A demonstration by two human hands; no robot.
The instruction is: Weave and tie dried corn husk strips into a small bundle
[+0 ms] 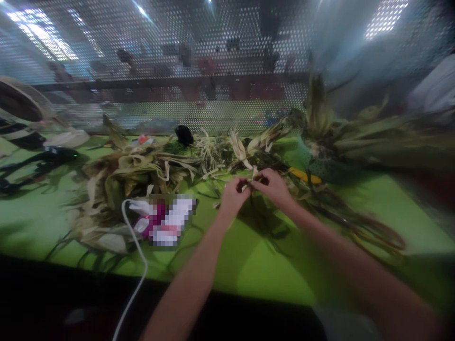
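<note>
— What are you holding?
— A dry husk strip [253, 179], pinched between my left hand [232, 195] and right hand [273, 187] above the green bench [249, 265].
— Any labels?
— The packet [165, 220] beside the white cable [137, 265] is blurred, unreadable.

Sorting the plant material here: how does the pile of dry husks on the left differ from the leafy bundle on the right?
The pile of dry husks is pale tan and curled, lying loose and low on the green table. The leafy bundle is greener, longer and stands higher, reaching to the right edge. The husks lie beside a white cable; the bundle lies by a yellow item. Both rest on the table, flanking the left hand and right hand, which pinch a strip between them.
</note>
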